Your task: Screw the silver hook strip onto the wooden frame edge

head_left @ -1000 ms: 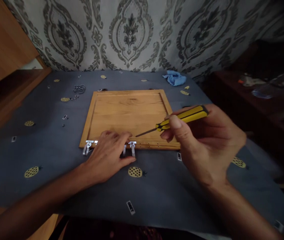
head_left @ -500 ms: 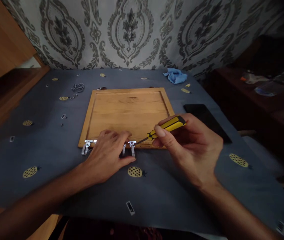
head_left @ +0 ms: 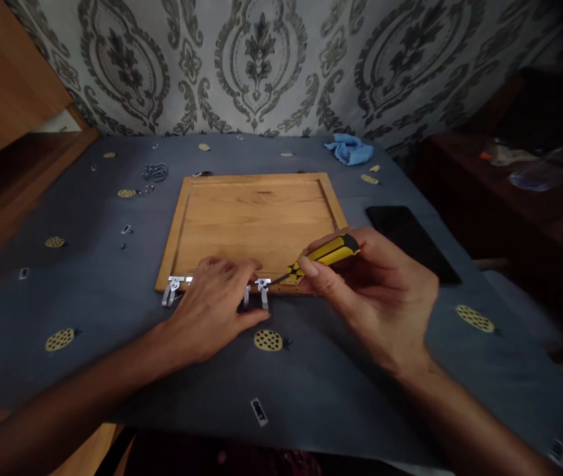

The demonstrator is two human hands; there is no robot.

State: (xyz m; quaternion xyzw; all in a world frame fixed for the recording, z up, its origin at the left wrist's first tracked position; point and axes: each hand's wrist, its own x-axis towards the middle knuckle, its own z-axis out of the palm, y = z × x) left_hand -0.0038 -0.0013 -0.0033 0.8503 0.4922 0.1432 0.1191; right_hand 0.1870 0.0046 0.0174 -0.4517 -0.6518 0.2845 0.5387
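A framed wooden board lies flat, with several silver metal hooks along its near edge. My left hand rests over this edge, its fingers on the board and its thumb below, gripping around a metal hook. It hides the hooks under it; one other hook shows to its left. In my right hand is a yellow and black screwdriver, pinched by the handle and tilted. Its tip points down left to the top of the gripped hook, where it seems to touch the screw.
Loose hooks and small screws lie left on the patterned grey-blue cloth. A black tablet-like slab is right of the board. Behind sits a blue rag. A wooden cabinet bounds the left.
My right hand and the screwdriver have shifted slightly left and the handle has turned a little. My left hand keeps its place on the hook.
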